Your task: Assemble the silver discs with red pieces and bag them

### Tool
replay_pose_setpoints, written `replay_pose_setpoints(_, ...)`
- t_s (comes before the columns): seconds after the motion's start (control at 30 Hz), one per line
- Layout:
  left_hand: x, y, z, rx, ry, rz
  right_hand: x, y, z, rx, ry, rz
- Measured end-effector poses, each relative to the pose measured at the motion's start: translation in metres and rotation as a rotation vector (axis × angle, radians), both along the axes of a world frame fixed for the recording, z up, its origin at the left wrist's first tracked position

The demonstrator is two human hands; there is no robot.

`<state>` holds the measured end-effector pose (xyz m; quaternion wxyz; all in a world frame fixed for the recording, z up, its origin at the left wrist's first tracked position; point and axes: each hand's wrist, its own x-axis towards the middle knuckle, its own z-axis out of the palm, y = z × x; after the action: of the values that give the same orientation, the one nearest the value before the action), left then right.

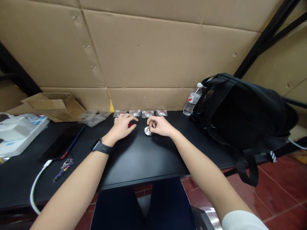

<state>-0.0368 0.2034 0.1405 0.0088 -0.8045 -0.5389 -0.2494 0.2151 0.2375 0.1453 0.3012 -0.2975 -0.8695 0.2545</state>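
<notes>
My right hand (160, 126) has its fingers curled together at the edge of a small round silver disc (148, 131), whose left part shows flat on or just above the black table (141, 163). My left hand (122, 127), with a dark watch on the wrist, hovers low over the table with its fingers apart. A small red object (130, 125) shows partly between its thumb and forefinger; most of it is hidden. Behind both hands lies a row of clear packets with silver discs and red parts, among them one packet (147, 113) in the middle.
At the right stand a water bottle (192, 99) and a black backpack (240, 111) with a strap hanging over the edge. Leftward are a paper bag (57, 107), plastic bags (92, 118), a phone (62, 142) on a white cable, a keychain (63, 169) and a power strip (22, 135). Cardboard walls the back.
</notes>
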Motion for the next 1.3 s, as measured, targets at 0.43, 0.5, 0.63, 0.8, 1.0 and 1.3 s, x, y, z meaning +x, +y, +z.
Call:
replay_pose_setpoints(0.43,-0.029,0.018,-0.019,-0.041,0.078,0.086,0.031,0.021,0.004,0.050,-0.242,-0.306)
replay_pose_setpoints(0.5,-0.027,0.017,-0.018,-0.026,0.080,0.120,0.042,0.027,0.004,0.084,-0.312,-0.460)
replay_pose_setpoints(0.63,-0.027,0.013,-0.015,-0.004,0.103,0.169,0.052,0.037,-0.003,0.064,-0.349,-0.521)
replay_pose_setpoints(0.8,-0.027,0.012,-0.016,0.030,0.143,0.167,0.047,0.047,-0.015,0.015,-0.333,-0.340)
replay_pose_setpoints(1.0,-0.027,0.015,-0.021,0.049,0.137,0.155,0.054,0.047,-0.012,0.058,-0.450,-0.474)
replay_pose_setpoints(1.3,-0.025,0.016,-0.021,0.013,0.064,0.107,0.059,0.051,-0.014,0.019,-0.466,-0.531)
